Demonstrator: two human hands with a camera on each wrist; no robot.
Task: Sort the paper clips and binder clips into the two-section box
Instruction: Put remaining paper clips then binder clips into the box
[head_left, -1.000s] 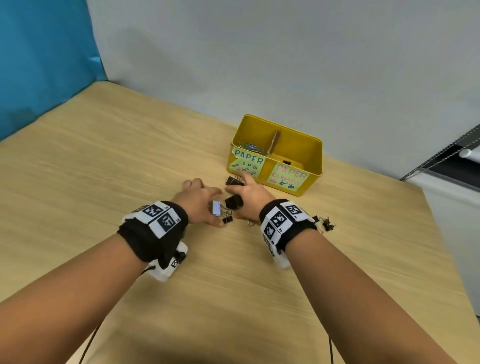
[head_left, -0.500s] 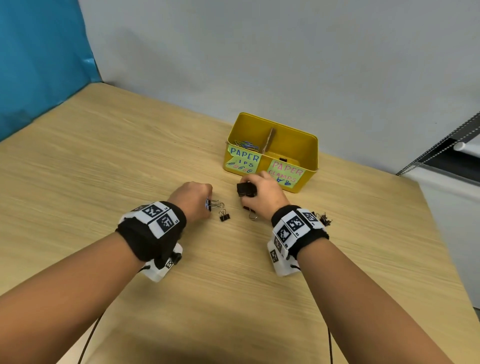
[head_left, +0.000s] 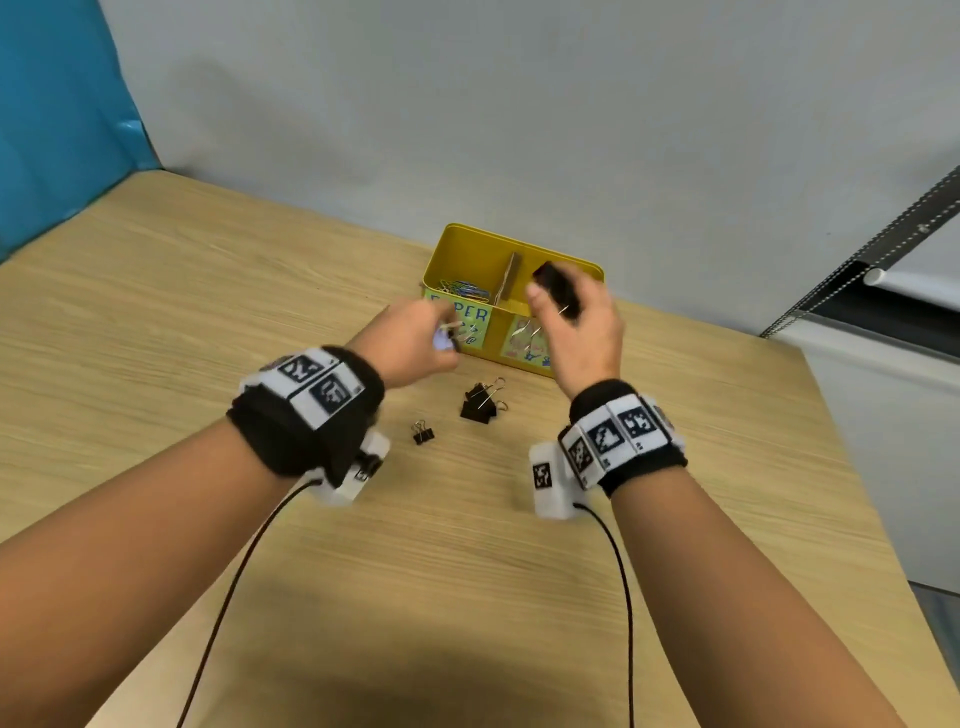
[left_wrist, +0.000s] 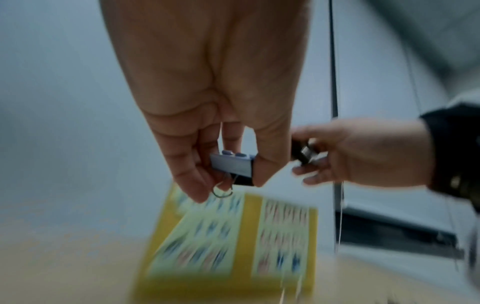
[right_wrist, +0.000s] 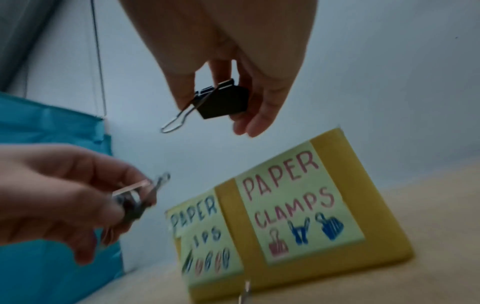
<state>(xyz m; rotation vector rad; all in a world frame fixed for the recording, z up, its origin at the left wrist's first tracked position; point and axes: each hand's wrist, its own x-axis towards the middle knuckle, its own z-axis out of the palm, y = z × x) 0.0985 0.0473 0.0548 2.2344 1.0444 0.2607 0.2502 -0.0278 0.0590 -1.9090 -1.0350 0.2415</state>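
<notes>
A yellow two-section box (head_left: 582, 270) stands on the wooden table, with labels for paper clips on its left half and paper clamps (right_wrist: 293, 203) on its right half. Coloured paper clips (head_left: 465, 289) lie in the left section. My right hand (head_left: 576, 322) pinches a large black binder clip (right_wrist: 223, 101) in the air over the box's front right edge. My left hand (head_left: 415, 340) is raised in front of the box's left label and pinches a binder clip (left_wrist: 232, 167) with a pale blue-grey face. Two black binder clips (head_left: 480, 402) and a small one (head_left: 422, 432) lie on the table between my wrists.
A grey wall stands right behind the box. A blue sheet (head_left: 57, 104) hangs at the far left. The table's right edge (head_left: 831, 415) runs beside a white surface with a dark metal rail (head_left: 883, 244). Cables trail from both wrist cameras.
Both hands have lifted off the table and moved toward the box, each carrying its binder clip. The right hand's clip now hangs over the right section's front edge.
</notes>
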